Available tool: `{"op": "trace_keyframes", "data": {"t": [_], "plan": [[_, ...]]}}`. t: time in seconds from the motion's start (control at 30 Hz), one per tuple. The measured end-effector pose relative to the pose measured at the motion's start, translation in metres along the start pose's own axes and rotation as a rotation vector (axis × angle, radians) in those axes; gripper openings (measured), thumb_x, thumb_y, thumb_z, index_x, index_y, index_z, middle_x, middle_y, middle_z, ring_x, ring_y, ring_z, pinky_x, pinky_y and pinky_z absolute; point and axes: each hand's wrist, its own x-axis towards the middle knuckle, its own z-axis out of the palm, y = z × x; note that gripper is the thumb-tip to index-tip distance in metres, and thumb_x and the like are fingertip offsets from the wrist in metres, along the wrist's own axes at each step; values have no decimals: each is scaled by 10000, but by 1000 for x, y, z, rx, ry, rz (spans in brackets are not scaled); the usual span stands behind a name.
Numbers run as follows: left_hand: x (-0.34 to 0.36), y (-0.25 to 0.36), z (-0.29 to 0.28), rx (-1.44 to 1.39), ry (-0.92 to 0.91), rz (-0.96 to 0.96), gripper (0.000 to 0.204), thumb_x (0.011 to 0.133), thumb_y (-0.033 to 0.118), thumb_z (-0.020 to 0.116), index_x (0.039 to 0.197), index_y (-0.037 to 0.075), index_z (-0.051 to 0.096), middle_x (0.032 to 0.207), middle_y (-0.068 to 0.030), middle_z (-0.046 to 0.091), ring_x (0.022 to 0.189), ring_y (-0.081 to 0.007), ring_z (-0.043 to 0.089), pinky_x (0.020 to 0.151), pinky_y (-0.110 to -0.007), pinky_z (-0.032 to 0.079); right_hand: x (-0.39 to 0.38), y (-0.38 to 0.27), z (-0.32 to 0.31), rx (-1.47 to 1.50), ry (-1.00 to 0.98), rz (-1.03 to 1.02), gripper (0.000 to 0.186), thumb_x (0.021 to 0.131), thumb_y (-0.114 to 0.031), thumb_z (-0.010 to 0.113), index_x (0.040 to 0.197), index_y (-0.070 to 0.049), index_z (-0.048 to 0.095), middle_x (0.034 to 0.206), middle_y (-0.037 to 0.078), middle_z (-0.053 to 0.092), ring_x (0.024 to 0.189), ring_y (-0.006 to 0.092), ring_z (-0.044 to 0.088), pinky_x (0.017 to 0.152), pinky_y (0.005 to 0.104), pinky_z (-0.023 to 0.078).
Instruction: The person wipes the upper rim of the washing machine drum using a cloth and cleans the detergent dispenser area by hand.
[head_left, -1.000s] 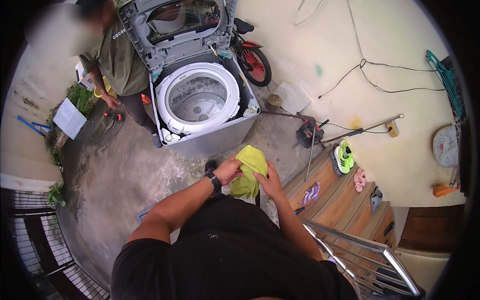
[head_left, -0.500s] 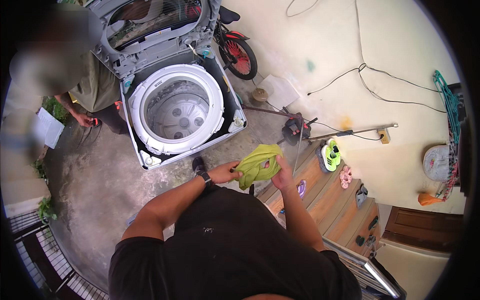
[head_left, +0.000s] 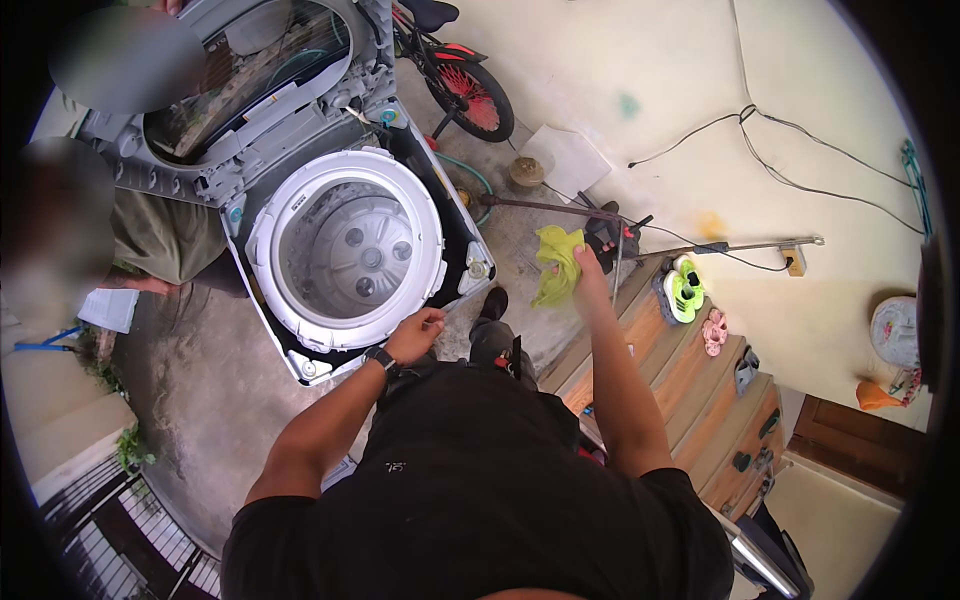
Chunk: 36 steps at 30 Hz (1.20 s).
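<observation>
My right hand (head_left: 590,272) is closed on a yellow-green cloth (head_left: 557,262), which hangs crumpled from the fingers out to the right. A watch is on my left wrist; my left hand (head_left: 412,336) has its fingers curled, with nothing visible in them. It is beside the front edge of a top-loading washing machine (head_left: 460,283). The machine's top is tilted up, baring the white-rimmed tub (head_left: 428,215) and the metal drum (head_left: 330,225) inside, where no laundry shows.
At the machine's left a person in an olive shirt (head_left: 165,230) bends close. A bicycle (head_left: 470,100) stands behind it. Against the wall lie a rod (head_left: 740,246) and cables. Wooden steps (head_left: 660,370) at the right carry several shoes, among them a bright green pair (head_left: 683,290).
My left hand has let go of the cloth and moved left to the machine. My right hand has carried the cloth away to the right. The other person has bent lower.
</observation>
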Motion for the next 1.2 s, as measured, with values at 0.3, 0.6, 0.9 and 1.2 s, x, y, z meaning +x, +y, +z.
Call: {"op": "trace_keyframes", "data": {"t": [0.3,0.6,0.9,1.2], "plan": [[-27,2,-13,-45,493,-243,316,990,227,619,1236,29,642,1073,-97,725,898,-159,676,817,-324,529,162,62,40,-643,-348,191,358,975,-278,630,1234,-33,593,1080,89,676,1002,163,631,877,315,486],[-43,21,67,-306,747,-434,333,990,236,607,1208,-13,641,1063,-100,718,897,-166,692,791,-295,537,194,77,23,-593,-766,457,496,908,-114,694,1353,-48,486,1230,94,646,1159,186,603,983,328,463],[-45,4,72,-319,739,-408,318,1000,218,600,1216,-14,634,1012,-82,711,881,-154,674,787,-288,530,175,94,38,-571,-617,243,532,895,-45,677,1378,-28,454,1206,116,660,1092,218,642,962,341,488],[-77,-69,41,-399,842,-398,278,998,191,583,1188,-3,641,1015,-84,717,840,-150,677,749,-280,538,174,116,44,-912,-516,9,486,852,-41,712,1255,-22,441,1081,104,669,964,175,672,847,329,529]]}}
